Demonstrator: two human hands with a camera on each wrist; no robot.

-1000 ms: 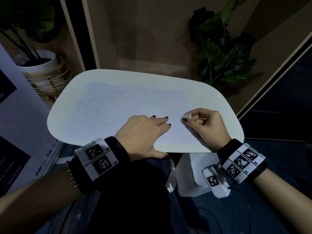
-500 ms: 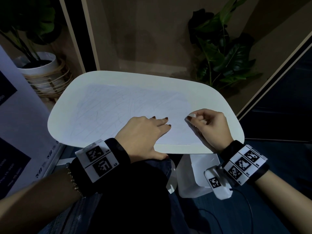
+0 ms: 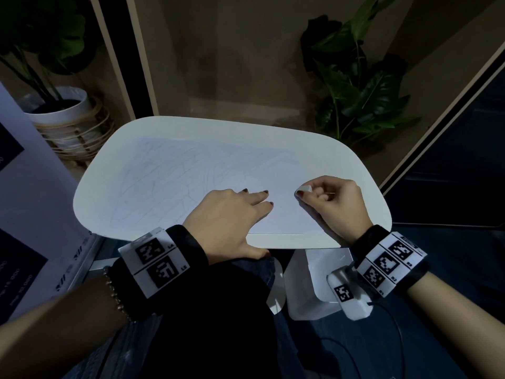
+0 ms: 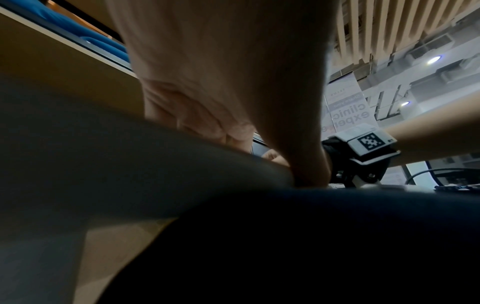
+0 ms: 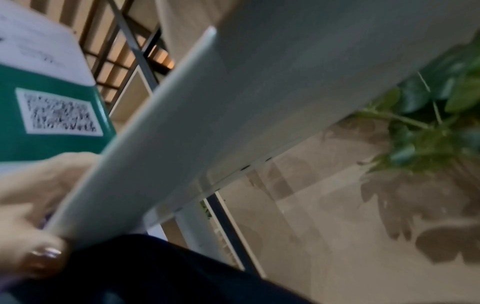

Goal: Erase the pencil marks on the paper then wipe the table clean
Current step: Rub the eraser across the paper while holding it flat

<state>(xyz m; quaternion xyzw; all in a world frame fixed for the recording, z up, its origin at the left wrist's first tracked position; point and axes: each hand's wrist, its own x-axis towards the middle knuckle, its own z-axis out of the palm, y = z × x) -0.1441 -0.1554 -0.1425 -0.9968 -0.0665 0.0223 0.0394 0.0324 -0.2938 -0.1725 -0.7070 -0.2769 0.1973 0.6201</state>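
A large sheet of paper point(image 3: 191, 181) with faint pencil lines lies on the white rounded table point(image 3: 341, 160). My left hand point(image 3: 226, 214) rests flat on the paper's near part, fingers straight, thumb at the table's near edge. To its right, my right hand point(image 3: 330, 199) pinches a small white eraser point(image 3: 304, 189) against the paper near the sheet's right side. The left wrist view shows the left palm point(image 4: 221, 82) above the table edge point(image 4: 130, 164). In the blurred right wrist view only the table's underside point(image 5: 259, 92) and a thumb point(image 5: 39, 257) at its edge appear.
A potted plant in a white pot on a wicker stand point(image 3: 62, 116) stands at the far left. A leafy plant point(image 3: 355, 86) stands behind the table on the right. A printed banner point(image 3: 21, 201) runs along the left. My lap point(image 3: 205, 310) is under the near edge.
The right hand has slid the eraser a little to the right and back to the left on the paper. The left hand has stayed in place.
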